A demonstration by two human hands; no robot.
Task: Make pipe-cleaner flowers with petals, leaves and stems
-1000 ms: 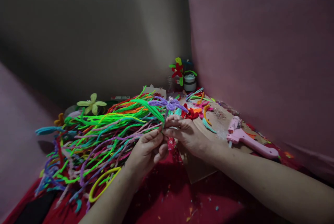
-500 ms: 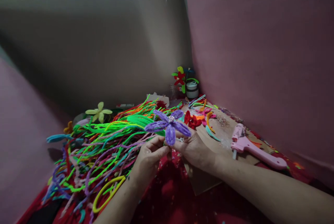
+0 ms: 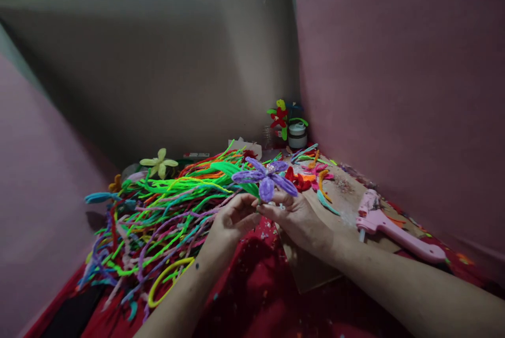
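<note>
A purple pipe-cleaner flower (image 3: 266, 189) with a pale beaded centre is in front of me, its petals facing up. A long green looped leaf (image 3: 225, 171) reaches out to the left behind it. My left hand (image 3: 232, 218) pinches the stem just under the bloom, fingertips closed. Coming from the other side, my right hand (image 3: 302, 222) has its thumb and fingers closed at the same spot below the petals. Most of the stem is hidden by the fingers. Behind the right hand lies a red pipe-cleaner flower (image 3: 299, 179).
Many loose pipe cleaners (image 3: 169, 222) are heaped at left, with a pale yellow flower (image 3: 159, 163) above them. A pink glue gun (image 3: 398, 230) rests on cardboard (image 3: 347, 198) at right. A lidded cup (image 3: 297, 136) and finished flowers (image 3: 279, 117) stand in the back corner.
The view has shifted slightly, moving the scene rightward. The purple flower has tilted and risen a little above my fingers, and its green leaf shows more. Both hands still grip the stem.
</note>
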